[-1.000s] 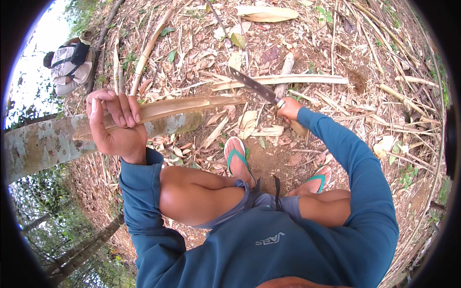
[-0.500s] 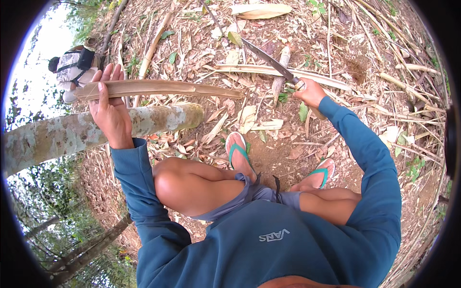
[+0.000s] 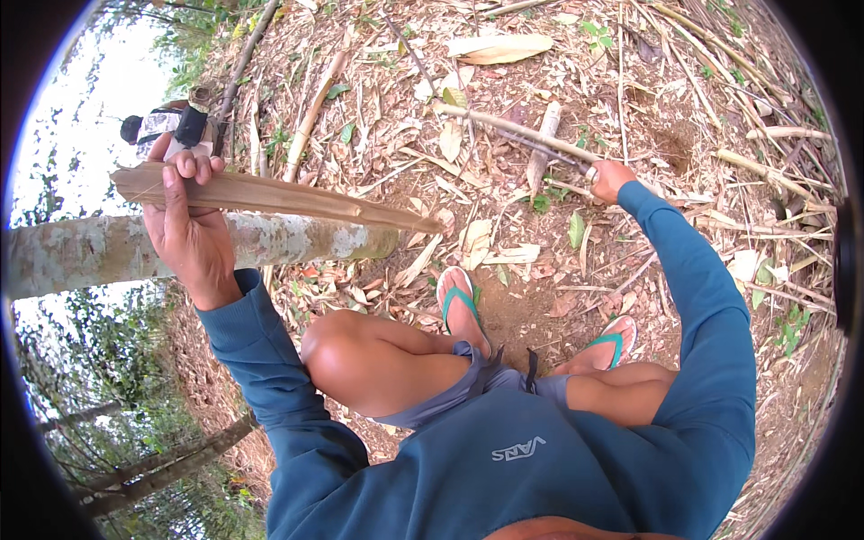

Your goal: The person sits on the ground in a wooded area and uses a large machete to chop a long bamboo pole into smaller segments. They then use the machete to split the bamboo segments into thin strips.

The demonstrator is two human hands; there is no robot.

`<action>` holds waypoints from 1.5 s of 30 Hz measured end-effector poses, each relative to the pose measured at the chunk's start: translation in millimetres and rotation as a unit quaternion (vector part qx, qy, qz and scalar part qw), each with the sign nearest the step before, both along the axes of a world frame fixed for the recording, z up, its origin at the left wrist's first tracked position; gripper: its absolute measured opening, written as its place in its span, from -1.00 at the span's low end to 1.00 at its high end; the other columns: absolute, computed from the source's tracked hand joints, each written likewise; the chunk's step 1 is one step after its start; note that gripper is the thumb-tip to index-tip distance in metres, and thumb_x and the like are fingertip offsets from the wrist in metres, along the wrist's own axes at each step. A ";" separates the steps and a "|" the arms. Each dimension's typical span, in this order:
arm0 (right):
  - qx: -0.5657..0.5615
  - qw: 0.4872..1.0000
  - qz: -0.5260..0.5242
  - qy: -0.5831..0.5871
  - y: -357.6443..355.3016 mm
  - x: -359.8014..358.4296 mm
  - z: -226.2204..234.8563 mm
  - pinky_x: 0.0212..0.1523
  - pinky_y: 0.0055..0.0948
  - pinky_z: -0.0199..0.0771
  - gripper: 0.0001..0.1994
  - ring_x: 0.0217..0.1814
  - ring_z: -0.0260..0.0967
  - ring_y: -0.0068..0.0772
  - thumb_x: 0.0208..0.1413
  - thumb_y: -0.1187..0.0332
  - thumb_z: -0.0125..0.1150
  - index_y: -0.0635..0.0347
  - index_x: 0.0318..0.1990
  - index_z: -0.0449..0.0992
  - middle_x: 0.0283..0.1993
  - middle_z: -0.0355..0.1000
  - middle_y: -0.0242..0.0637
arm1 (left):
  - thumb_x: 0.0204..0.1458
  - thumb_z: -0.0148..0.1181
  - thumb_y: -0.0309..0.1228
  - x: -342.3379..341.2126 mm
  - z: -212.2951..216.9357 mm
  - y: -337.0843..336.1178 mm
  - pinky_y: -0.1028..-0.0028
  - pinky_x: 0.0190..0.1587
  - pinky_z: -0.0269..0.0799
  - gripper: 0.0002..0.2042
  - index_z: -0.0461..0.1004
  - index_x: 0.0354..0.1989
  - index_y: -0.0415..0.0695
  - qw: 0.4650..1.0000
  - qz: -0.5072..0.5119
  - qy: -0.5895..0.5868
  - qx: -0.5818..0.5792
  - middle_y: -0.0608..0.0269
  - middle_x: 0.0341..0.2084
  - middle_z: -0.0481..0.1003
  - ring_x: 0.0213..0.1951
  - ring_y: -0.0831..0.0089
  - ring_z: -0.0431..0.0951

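Note:
My left hand (image 3: pixel 191 236) is raised at the left and grips a long tan strip of split wood (image 3: pixel 297 201) that points right, across a pale tree trunk (image 3: pixel 108 252). My right hand (image 3: pixel 610 178) is stretched forward at the upper right and holds the handle of a long knife (image 3: pixel 531 144), whose dark blade reaches up and left over the leaf litter. I am crouched, with bare knees and teal flip-flops (image 3: pixel 461 306) below the hands.
The ground is covered with dry leaves, sticks and bamboo husks (image 3: pixel 499 47). A thin cut stick (image 3: pixel 517 126) lies by the blade. A dark and white bundle (image 3: pixel 175 126) sits behind my left hand. A slope with trees drops away at the left.
My left hand has lifted the wood strip up and leftward, off the trunk. My right hand has swung the knife from near the strip out to the upper right.

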State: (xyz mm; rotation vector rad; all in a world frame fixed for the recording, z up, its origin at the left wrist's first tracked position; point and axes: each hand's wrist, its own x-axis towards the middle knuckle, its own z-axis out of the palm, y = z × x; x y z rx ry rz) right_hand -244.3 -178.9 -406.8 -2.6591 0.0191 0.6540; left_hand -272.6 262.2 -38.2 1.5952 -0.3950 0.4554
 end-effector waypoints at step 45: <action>0.477 0.841 -0.012 -0.254 131.4 -11.3 279.4 -0.30 -0.43 0.46 -0.70 -0.38 0.46 -0.54 0.08 0.32 0.29 0.30 -0.09 0.48 -0.42 0.52 -0.24 | 0.12 0.27 -0.30 110.2 -126.5 -97.6 0.26 0.02 0.42 -0.47 0.27 0.21 -0.24 0.985 -0.098 -0.027 0.142 -0.01 -0.12 0.57 -0.03 0.25 0.58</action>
